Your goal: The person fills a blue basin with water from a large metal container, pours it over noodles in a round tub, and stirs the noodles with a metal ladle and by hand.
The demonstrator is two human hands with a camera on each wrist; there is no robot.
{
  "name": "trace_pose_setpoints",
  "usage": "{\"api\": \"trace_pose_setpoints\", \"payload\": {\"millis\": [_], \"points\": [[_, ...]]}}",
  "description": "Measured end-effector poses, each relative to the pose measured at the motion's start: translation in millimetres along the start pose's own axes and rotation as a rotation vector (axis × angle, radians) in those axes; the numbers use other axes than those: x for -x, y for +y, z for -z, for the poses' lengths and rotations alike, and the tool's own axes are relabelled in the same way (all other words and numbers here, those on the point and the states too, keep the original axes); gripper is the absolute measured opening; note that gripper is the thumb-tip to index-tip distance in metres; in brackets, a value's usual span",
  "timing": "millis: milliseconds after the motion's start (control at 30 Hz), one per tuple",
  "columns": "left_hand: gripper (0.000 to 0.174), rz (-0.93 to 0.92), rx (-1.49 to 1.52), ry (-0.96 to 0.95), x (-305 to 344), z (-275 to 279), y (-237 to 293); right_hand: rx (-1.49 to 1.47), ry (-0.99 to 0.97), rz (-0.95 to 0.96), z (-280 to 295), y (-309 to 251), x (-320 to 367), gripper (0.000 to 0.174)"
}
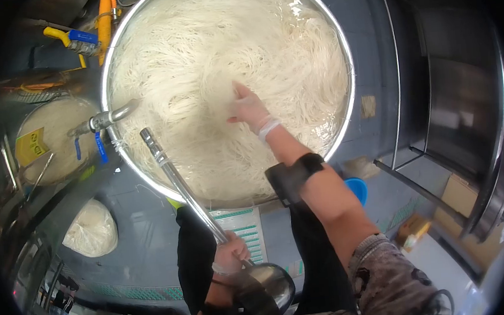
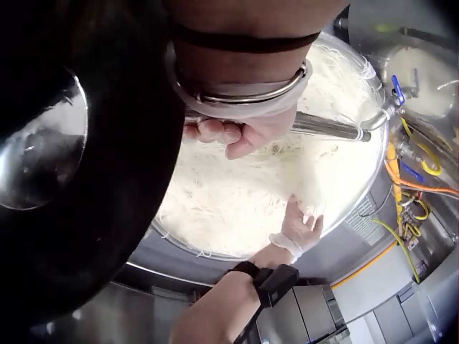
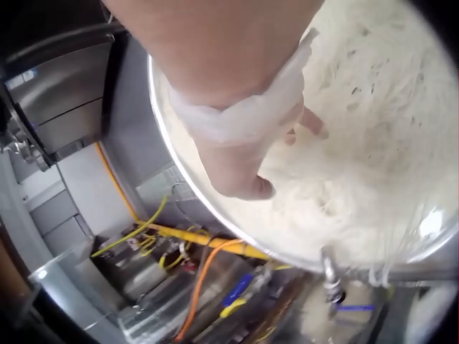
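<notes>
A wide round metal vat point(image 1: 350, 90) is full of thin white noodles point(image 1: 178, 51), which look wet and swirled. Over the middle of them is my right hand point(image 1: 251, 110), in a clear glove, its fingers spread and thumb apart. Blurred pale noodles overlap its fingertips in the head view. My left hand point(image 1: 231, 255), also gloved, grips the long metal handle point(image 1: 184, 189) of a large ladle. The ladle's round bowl point(image 1: 268, 289) is near my body, and the handle's far end reaches over the vat's rim. The right wrist view shows thumb and fingers point(image 3: 313, 123) close above the noodles.
A metal tap point(image 1: 112, 116) juts over the vat's left rim, beside a smaller round container point(image 1: 57, 164). A filled plastic bag point(image 1: 90, 228) sits on the floor at left. A blue basin point(image 1: 356, 191) and metal rack point(image 1: 396, 75) stand at right.
</notes>
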State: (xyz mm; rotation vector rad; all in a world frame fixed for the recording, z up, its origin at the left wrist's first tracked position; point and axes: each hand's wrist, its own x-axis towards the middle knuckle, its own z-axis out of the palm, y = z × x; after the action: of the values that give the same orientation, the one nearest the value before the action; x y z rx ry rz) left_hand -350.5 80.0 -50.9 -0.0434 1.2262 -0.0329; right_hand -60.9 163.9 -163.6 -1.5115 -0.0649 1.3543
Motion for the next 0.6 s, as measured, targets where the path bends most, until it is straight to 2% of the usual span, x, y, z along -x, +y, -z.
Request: {"api": "trace_pose_setpoints", "payload": {"millis": [33,100,167,200,267,300,333,367,433,500,567,600], "points": [[0.017,-0.008,-0.035,0.002,5,-3,3,0.005,-0.003,0.007,-8,-19,14,0.076],[0.017,-0.022,-0.036,-0.012,5,-5,9,0.538,0.021,0.318,-15,-52,44,0.073],[0.016,0.059,-0.022,-0.175,7,-18,26,0.632,-0.149,0.156,-15,-64,100,0.073],[0.017,0.115,0.056,-0.233,6,-26,31,0.621,-0.326,0.159,1,-42,128,0.073],[0.019,0.176,0.144,-0.347,-2,-44,42,0.533,-0.344,-0.048,10,-41,212,0.071],[0.020,0.184,0.159,-0.402,-4,-54,44,0.401,-0.339,-0.277,15,-46,251,0.075],[0.020,0.186,0.190,-0.414,-4,-65,44,0.162,-0.186,-0.372,11,-51,297,0.069],[0.020,0.190,0.218,-0.430,-2,-75,41,0.022,-0.103,-0.307,15,-41,340,0.069],[0.020,0.246,0.256,-0.400,9,-85,31,-0.066,0.001,-0.169,7,-18,409,0.076],[0.021,0.313,0.297,-0.352,26,-85,14,-0.437,0.342,-0.483,-2,37,486,0.059],[0.026,0.355,0.147,-0.237,47,-79,-13,-0.539,0.240,-0.387,-16,57,533,0.050],[0.026,0.366,0.136,-0.240,59,-79,-31,-0.572,0.248,-0.369,-22,60,554,0.050]]}}
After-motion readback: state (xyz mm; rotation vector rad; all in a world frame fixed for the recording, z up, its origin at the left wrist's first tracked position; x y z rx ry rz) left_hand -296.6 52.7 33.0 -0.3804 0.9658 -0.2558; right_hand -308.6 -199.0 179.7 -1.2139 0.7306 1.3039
